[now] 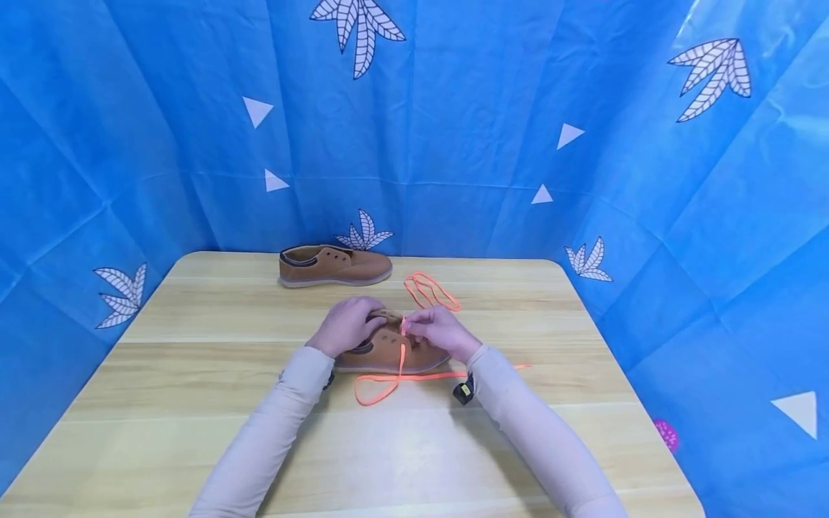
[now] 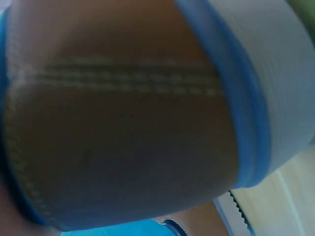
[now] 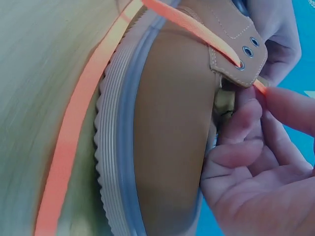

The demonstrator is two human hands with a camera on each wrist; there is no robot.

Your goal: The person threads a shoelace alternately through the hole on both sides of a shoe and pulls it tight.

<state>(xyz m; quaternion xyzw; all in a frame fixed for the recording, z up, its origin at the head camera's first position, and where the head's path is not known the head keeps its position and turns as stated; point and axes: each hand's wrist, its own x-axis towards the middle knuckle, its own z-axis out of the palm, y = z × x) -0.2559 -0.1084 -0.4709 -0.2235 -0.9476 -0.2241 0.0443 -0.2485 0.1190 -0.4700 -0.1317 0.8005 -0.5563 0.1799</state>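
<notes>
A brown shoe (image 1: 388,354) with a pale sole lies before me, its toe to the right. My left hand (image 1: 348,325) grips it by the ankle opening, thumb near the tongue. An orange shoelace (image 3: 197,35) enters the eyelet nearest the toe and comes out under the flap; two other eyelets hold no lace. My right hand (image 1: 443,331) pinches the short end of that lace between thumb and finger, just above the tongue. The rest of the lace loops over the table along the near side. The left wrist view holds mostly the shoe's heel (image 2: 123,147), blurred.
A second brown shoe (image 1: 350,270), without a lace, stands near the wooden table's (image 1: 194,403) back edge. To its right lies a coiled orange shoelace (image 1: 430,291). A blue patterned curtain (image 1: 453,129) surrounds the back and sides.
</notes>
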